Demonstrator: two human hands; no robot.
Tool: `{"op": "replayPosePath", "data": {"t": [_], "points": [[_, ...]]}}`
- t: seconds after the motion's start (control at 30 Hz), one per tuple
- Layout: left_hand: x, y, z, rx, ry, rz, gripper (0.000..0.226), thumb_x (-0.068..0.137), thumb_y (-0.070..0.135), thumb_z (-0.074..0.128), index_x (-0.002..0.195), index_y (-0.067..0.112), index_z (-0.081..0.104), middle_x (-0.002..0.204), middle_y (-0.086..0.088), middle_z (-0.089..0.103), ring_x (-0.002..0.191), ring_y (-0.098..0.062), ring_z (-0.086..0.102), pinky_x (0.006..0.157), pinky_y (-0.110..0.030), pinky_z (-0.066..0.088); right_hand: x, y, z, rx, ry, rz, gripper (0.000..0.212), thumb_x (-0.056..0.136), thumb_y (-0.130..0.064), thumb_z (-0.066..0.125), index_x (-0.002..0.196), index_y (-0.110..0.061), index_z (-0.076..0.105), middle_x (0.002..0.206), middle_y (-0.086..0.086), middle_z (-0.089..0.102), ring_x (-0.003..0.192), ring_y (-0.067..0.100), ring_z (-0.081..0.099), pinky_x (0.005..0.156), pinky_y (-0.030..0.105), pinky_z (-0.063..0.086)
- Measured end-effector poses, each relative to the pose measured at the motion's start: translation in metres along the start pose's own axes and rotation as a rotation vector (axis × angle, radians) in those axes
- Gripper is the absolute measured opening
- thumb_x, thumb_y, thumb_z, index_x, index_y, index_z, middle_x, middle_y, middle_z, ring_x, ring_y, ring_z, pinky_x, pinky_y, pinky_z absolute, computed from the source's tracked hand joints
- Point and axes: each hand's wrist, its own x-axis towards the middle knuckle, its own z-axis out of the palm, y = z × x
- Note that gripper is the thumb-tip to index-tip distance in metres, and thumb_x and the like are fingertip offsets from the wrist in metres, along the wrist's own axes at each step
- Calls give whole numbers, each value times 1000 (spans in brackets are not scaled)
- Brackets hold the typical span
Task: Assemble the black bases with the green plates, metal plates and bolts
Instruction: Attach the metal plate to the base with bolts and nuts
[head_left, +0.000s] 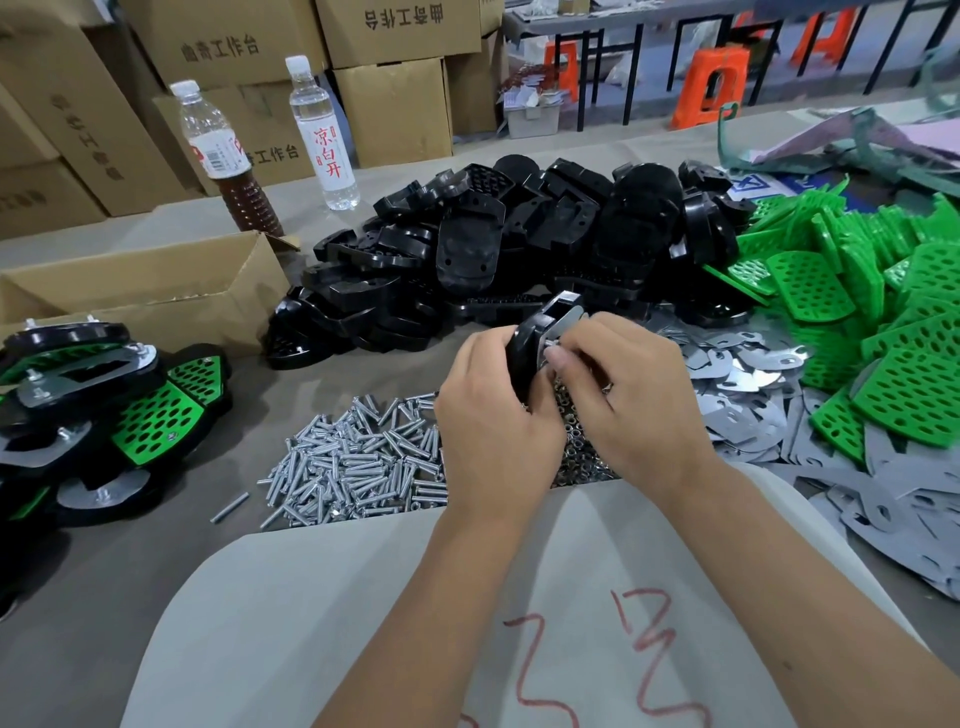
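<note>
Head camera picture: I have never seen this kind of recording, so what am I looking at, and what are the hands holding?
One camera, worn on the person's head, looks down at a work table. The left hand grips a black plastic base on edge, with a silver metal plate against it. The right hand pinches something small at the plate, too small to tell. On the table lie piles of black bases, perforated green plates, flat metal plates and silver bolts, with finished assemblies at left.

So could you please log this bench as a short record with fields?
left hand: grips a black base held on edge
right hand: fingers at a bolt on the base's metal plate
bolts: loose heap, near side
black bases: pile behind
green plates: pile, right
finished units: left
</note>
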Motion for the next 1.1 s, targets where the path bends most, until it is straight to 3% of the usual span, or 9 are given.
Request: {"op": "replayPosePath", "data": {"t": [0.07, 0.13, 0.2, 0.3, 0.5, 0.67, 0.8, 0.97, 1.1], "points": [[0, -1, 0, -11, 0, 7, 13, 91, 11, 74, 101, 7, 67, 91, -1, 66, 82, -18, 60, 72, -30, 47, -1, -1, 0, 1, 44, 22, 4, 98, -16, 68, 95, -14, 66, 88, -9, 53, 77, 2, 50, 68, 23, 42], [0, -1, 0, -16, -1, 13, 14, 89, 8, 75, 101, 6, 67, 90, -2, 66, 81, -19, 59, 72, -29, 46, -1, -3, 2, 4, 45, 20, 8, 100, -16, 66, 94, -11, 68, 93, -5, 54, 78, 7, 54, 68, 29, 46], [-1, 0, 0, 5, -10, 18, 16, 88, 7, 75, 101, 7, 67, 91, -1, 66, 82, -17, 59, 72, -27, 45, -1, -4, 5, -10, 63, 37, 23, 104, -17, 61, 85, -6, 65, 88, -1, 53, 73, 17, 52, 64, 37, 45], [-1, 1, 1, 7, -24, 18, 17, 87, 6, 76, 101, 8, 68, 91, 0, 67, 83, -17, 59, 72, -25, 44, 0, -3, 4, -37, 77, 27, 37, 106, -21, 58, 71, -8, 56, 73, -11, 41, 65, 14, 41, 59, 32, 34], [-1, -1, 1, -38, -14, -11, 12, 91, 13, 74, 100, 10, 68, 90, 1, 67, 83, -18, 61, 73, -31, 48, -2, -7, 3, -17, 36, 39, 14, 98, -13, 65, 86, -10, 59, 81, -7, 53, 71, 13, 47, 63, 32, 41], [-1, 0, 2, -12, -19, -4, 14, 88, 9, 76, 100, 9, 68, 90, 1, 67, 82, -17, 60, 73, -25, 44, 0, -5, 3, -48, 58, 54, 35, 106, -26, 56, 72, -22, 46, 61, -16, 44, 60, 12, 43, 58, 32, 33], [1, -1, 1, -40, 7, -35, 12, 88, 11, 76, 98, 9, 69, 89, 0, 68, 82, -18, 61, 73, -29, 47, -3, -4, 4, 4, 52, 2, 14, 100, -14, 62, 87, -11, 61, 86, -4, 56, 74, 16, 53, 65, 32, 44], [2, -1, 1, -45, 11, -50, 12, 88, 11, 76, 97, 9, 68, 87, 0, 68, 81, -19, 61, 73, -33, 48, -3, -4, 6, -16, 48, 13, 7, 100, -13, 62, 93, -12, 60, 91, -10, 50, 78, 5, 48, 67, 27, 43], [1, -1, 1, -34, -2, -37, 13, 88, 10, 77, 98, 8, 69, 88, -1, 69, 82, -21, 62, 73, -35, 49, -2, -2, 8, -19, 36, 16, 16, 104, -15, 57, 90, -8, 62, 89, -2, 53, 75, 20, 53, 65, 43, 47]]}}
